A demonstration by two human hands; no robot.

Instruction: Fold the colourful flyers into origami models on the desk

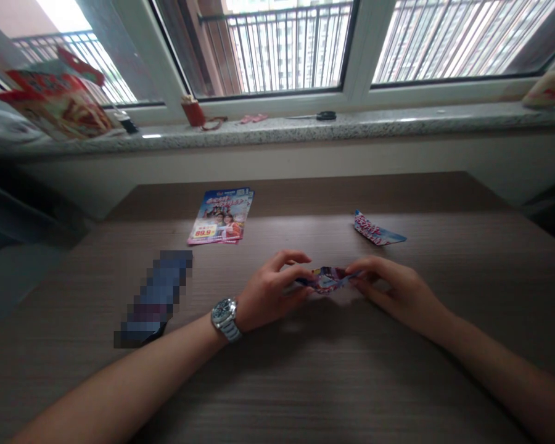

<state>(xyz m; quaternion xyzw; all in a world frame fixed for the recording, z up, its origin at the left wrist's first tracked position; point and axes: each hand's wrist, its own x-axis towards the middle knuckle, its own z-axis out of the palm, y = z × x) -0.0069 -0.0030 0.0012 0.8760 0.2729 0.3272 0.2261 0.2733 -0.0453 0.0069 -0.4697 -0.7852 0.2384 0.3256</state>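
Note:
A small folded piece of printed paper [326, 280] is stretched between my two hands, just above the table. My left hand [275, 287], with a metal watch [225, 317] on the wrist, pinches its left end. The right end is between the thumb and fingers of my right hand [393, 283]. Beyond my right hand lies another folded paper piece [378, 232], blue with red and white print. Farther left sits a small stack of flyers [222, 216] with similar colours.
A pixelated dark phone-like object [155, 299] lies left of my left forearm on the wooden table [277, 382]. On the granite sill [370, 126] are scissors [324, 116], a red cylindrical item [193, 111] and a red food bag [62, 102].

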